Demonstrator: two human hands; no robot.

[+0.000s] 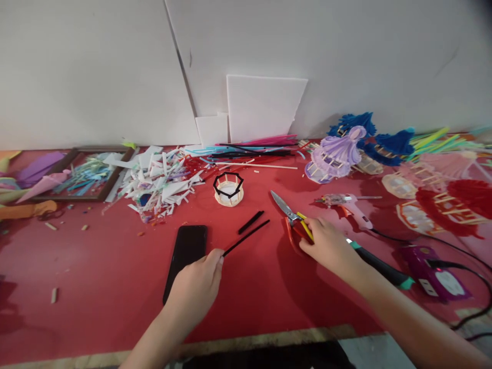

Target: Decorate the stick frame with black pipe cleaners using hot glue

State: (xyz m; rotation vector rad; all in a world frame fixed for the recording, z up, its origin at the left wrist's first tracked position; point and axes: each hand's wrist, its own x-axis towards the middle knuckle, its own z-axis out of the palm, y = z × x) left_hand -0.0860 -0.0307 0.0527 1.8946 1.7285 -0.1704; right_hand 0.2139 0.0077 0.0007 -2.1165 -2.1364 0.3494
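Note:
My left hand point(200, 287) pinches one end of a thin black stick point(248, 237), which points up and right over the red table point(115, 287). Just above it lie short black pieces point(251, 222). My right hand point(326, 243) has its fingers on the handles of scissors point(286, 207), whose blades point up and left. Part of the yellow and red handles is hidden under the fingers. Behind the black pieces stands a small round frame point(228, 189) with a black top ring, pale posts and a pale base. A black phone point(186, 256) lies beside my left hand.
White scraps point(163, 179) pile at the back left, near a brown frame point(105, 187). At right are a pink glue gun point(355, 210), a black-handled tool point(380, 264), a purple power strip point(438, 277) with cables, and purple point(334, 154), blue and red models. White boards point(265, 107) lean behind.

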